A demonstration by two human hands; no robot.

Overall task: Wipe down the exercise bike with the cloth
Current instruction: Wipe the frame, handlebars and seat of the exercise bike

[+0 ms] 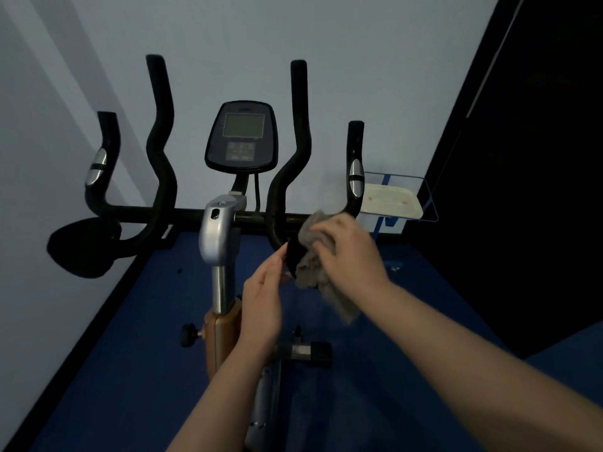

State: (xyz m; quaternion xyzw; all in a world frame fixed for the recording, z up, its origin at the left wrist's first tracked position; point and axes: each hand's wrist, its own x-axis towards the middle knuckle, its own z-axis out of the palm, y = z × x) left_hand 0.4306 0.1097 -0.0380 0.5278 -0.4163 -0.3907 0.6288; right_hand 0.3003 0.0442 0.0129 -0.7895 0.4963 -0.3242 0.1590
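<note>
The exercise bike (218,230) stands in front of me with black handlebars, a silver stem and a dark console (243,137). My right hand (349,252) presses a crumpled grey cloth (310,272) against the lower bend of the right inner handlebar (284,197); part of the cloth hangs below the hand. My left hand (262,305) reaches up from below, its fingertips touching the black end of that handlebar beside the cloth. An arm pad (81,246) sits at the left end of the crossbar.
A wire rack holding a cream tray (394,203) stands against the wall at the right. Below lies blue floor (130,353). A dark panel (522,158) fills the right side. A black adjustment knob (189,335) and a pedal (306,350) sit low on the frame.
</note>
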